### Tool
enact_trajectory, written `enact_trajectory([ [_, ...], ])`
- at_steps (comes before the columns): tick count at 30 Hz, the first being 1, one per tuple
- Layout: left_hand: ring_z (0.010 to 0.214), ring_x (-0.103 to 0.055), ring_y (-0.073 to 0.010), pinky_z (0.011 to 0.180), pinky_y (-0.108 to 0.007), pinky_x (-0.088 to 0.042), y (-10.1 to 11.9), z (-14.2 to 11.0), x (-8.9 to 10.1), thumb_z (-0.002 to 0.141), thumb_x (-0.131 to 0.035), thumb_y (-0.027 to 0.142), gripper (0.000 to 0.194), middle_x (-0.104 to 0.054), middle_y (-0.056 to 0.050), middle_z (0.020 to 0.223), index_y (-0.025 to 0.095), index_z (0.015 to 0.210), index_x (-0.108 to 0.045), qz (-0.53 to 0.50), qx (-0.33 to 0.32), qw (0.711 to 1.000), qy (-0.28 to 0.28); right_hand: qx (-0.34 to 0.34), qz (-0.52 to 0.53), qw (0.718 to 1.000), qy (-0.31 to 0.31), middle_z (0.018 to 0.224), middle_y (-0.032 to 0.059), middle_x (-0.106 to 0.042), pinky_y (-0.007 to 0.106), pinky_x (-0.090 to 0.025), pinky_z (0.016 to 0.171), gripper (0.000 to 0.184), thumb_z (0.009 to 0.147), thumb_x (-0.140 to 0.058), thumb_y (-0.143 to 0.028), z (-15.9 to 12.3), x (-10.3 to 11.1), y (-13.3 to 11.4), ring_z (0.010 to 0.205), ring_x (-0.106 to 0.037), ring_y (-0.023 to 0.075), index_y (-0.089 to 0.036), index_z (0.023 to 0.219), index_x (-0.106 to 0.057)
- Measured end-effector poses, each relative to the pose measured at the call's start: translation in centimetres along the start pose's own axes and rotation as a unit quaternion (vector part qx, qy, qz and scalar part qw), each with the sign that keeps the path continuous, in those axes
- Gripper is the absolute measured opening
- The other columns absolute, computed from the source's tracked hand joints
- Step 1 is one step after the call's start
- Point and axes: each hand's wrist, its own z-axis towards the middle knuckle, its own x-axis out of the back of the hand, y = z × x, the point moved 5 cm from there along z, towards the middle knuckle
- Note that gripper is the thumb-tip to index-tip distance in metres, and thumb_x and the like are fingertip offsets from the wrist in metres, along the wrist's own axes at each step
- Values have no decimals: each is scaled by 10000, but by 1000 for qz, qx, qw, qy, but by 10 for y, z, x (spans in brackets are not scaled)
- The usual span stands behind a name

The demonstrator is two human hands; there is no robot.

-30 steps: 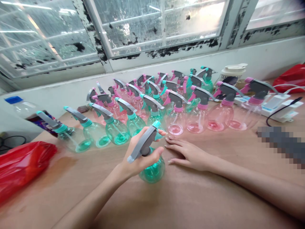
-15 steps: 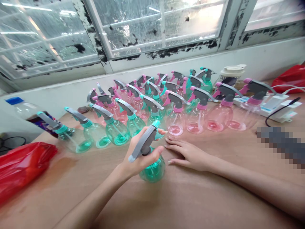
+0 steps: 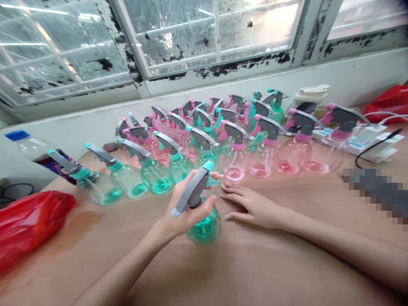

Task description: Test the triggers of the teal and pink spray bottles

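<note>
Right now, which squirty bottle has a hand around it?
The green spray bottle nearest the camera, in front of all the other bottles. The left hand is around its neck.

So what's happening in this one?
A person's left hand is wrapped around the neck of a green spray bottle standing on the wooden table. The right hand rests on the tabletop beside it, holding nothing. Beyond them stand rows of other spray bottles, some green, some pink, below the windows.
</note>
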Motion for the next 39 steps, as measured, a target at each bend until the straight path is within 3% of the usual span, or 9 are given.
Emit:
enact_trajectory([
  [7,1076,-650,-244,908,-358,-565,0,1,0,740,-552,121,443,-671,-73,1186,214,1169,-610,-12,-8,1000,-1,-5,-18,1000,-9,1522,155,-400,513,-342,1139,677,908,-511,-614,0,1,-1,1411,-362,324,-152,1403,-512],
  [11,977,-674,-216,898,-353,-556,2,0,1,728,-549,117,372,-669,-61,1153,220,1080,-618,-15,-10,1000,-2,-4,-10,1000,-5,1525,146,-396,517,-348,1133,663,907,-519,-607,0,1,-2,1408,-369,323,-177,1411,-505],
  [16,715,-664,-202,634,-327,-550,1,-4,5,762,-531,238,134,-671,-38,877,226,880,-594,-7,32,999,0,-4,-4,1000,-7,1526,150,-393,508,-353,1129,670,908,-523,-600,0,2,-3,1404,-376,322,-178,1426,-488],
  [18,704,-655,-207,611,-325,-535,-1,-6,7,761,-535,270,95,-648,-30,813,228,829,-587,-12,46,999,6,-3,-3,1000,-6,1527,150,-391,505,-351,1131,673,906,-526,-601,1,2,-3,1407,-371,320,-178,1428,-487],
  [26,1010,-658,-257,874,-386,-553,8,-1,2,775,-559,199,341,-694,-69,1131,222,1105,-641,-25,8,1000,-3,-4,3,1000,6,1524,137,-397,516,-341,1137,665,892,-539,-613,0,2,-2,1407,-372,320,-197,1409,-511],
  [33,947,-683,-228,821,-357,-574,4,-2,1,771,-604,195,412,-685,-75,1190,232,1181,-600,9,27,1000,13,2,3,1000,5,1522,148,-400,529,-341,1133,661,904,-527,-603,0,2,-2,1403,-375,331,-186,1416,-502],
  [39,1164,-606,-245,932,-358,-528,5,-8,-4,747,-670,201,556,-577,-63,1353,275,1273,-506,19,9,1000,12,1,3,1000,9,1508,148,-424,524,-358,1123,668,900,-531,-607,0,1,-2,1393,-393,327,-194,1424,-492],
])
